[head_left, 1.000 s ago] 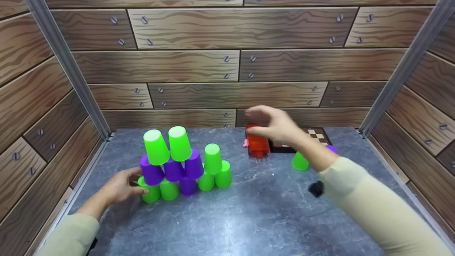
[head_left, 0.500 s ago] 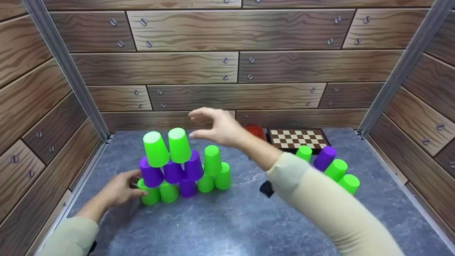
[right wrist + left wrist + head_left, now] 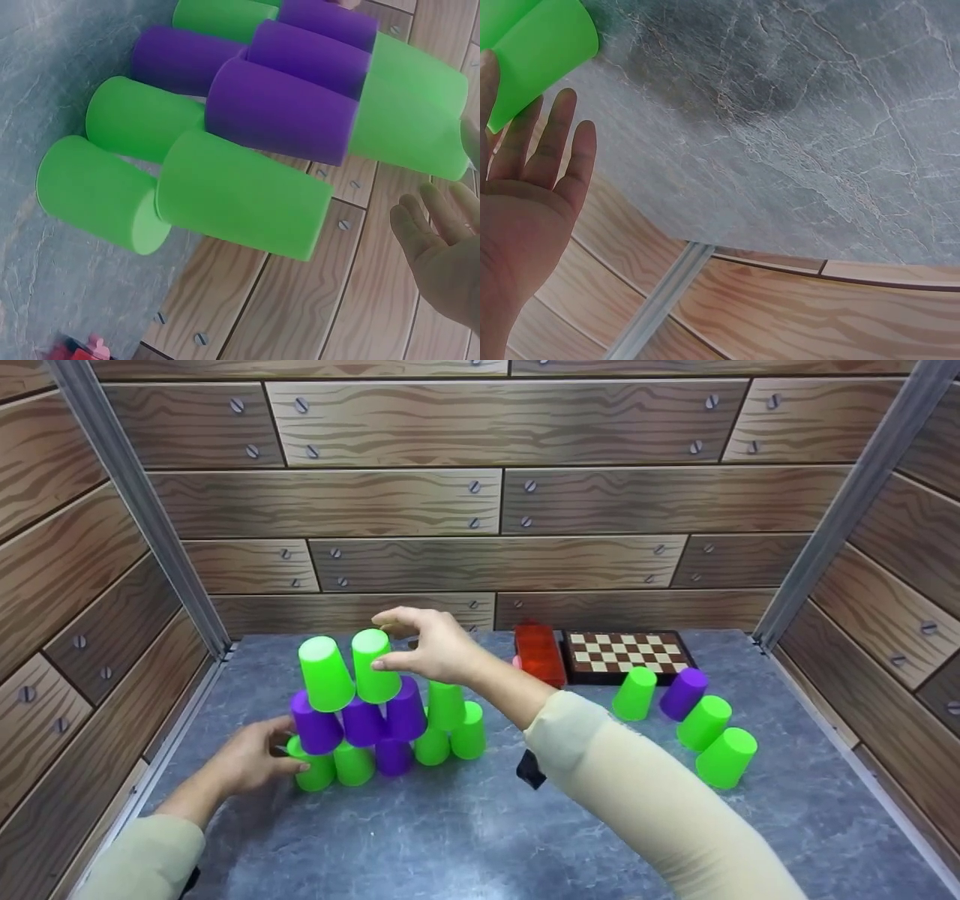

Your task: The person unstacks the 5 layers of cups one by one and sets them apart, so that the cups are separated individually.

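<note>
A stepped stack of upside-down plastic cups, green and purple, rises on the left of the table. At its lower left, my left hand [image 3: 251, 757] rests beside the bottom-row green cup [image 3: 315, 771], thumb in front and relaxed fingers behind it. Higher up, my right hand [image 3: 439, 645] reaches around the right-hand top green cup [image 3: 377, 671], its thumb across the cup's front. In the right wrist view its fingers [image 3: 412, 221] stand apart from that cup. Another top green cup [image 3: 326, 675] tilts slightly beside it, above purple cups [image 3: 365, 723].
Several more cups, including a purple cup [image 3: 684, 694] and a green cup [image 3: 726, 759], stand upside down on the right. Behind them lie a checkered board [image 3: 628, 652] and a red object [image 3: 538, 654]. Wood-patterned walls [image 3: 480, 502] enclose the grey table [image 3: 465, 840].
My right hand has swept left from above the red object and lowered to the top green cup. The left hand stays by the bottom cup, and the stack stands as before.
</note>
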A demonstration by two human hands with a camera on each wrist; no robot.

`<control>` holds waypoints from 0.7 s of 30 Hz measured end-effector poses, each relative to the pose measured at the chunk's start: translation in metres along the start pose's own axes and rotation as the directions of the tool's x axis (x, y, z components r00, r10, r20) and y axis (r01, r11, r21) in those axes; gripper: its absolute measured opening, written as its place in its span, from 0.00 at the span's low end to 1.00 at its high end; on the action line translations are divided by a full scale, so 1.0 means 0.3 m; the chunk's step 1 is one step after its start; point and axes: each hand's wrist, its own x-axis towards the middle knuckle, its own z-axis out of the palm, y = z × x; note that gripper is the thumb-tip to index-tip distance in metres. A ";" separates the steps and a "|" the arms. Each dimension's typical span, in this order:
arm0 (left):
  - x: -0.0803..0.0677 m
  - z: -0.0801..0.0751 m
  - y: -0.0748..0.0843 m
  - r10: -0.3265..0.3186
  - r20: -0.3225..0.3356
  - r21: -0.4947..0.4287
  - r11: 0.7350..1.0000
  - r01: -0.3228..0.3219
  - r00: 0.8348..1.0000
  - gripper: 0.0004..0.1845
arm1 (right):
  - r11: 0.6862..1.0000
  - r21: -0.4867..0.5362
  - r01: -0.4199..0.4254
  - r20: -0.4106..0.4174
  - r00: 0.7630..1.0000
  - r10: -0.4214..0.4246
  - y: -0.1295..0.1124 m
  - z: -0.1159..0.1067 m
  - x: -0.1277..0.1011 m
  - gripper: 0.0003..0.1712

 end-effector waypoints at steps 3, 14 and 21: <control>0.001 -0.001 0.002 0.004 0.006 0.003 1.000 -0.004 1.000 0.35 | 1.000 0.004 -0.001 0.002 1.000 0.001 0.005 0.010 0.004 0.36; -0.005 0.002 -0.005 0.015 0.005 0.018 1.000 -0.015 1.000 0.33 | 0.999 0.040 0.002 -0.002 1.000 -0.002 0.005 0.040 0.011 0.35; 0.001 0.000 -0.003 0.014 0.004 0.017 1.000 -0.014 1.000 0.34 | 0.994 0.087 0.060 -0.037 0.998 -0.057 0.005 0.004 0.005 0.30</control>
